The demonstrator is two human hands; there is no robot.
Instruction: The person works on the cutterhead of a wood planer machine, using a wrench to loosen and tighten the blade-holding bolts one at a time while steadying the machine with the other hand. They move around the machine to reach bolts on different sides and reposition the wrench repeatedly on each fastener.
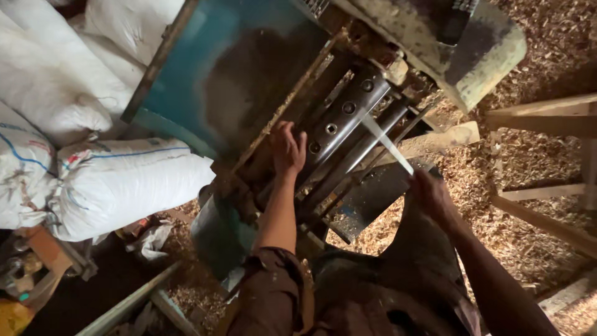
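Head view: we are resting our left hand (288,148), fingers spread, on the machine's steel roller (341,118), while our right hand (433,198) is gripping a thin pale strip (387,144) halfway into the rollers, the rest unfed.

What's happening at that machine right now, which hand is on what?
A person leans over a teal woodworking machine. The left hand rests on its metal cutter drum. The right hand holds a thin pale strip angled in toward the rollers. Wood shavings cover the floor; white sacks are stacked at the left.
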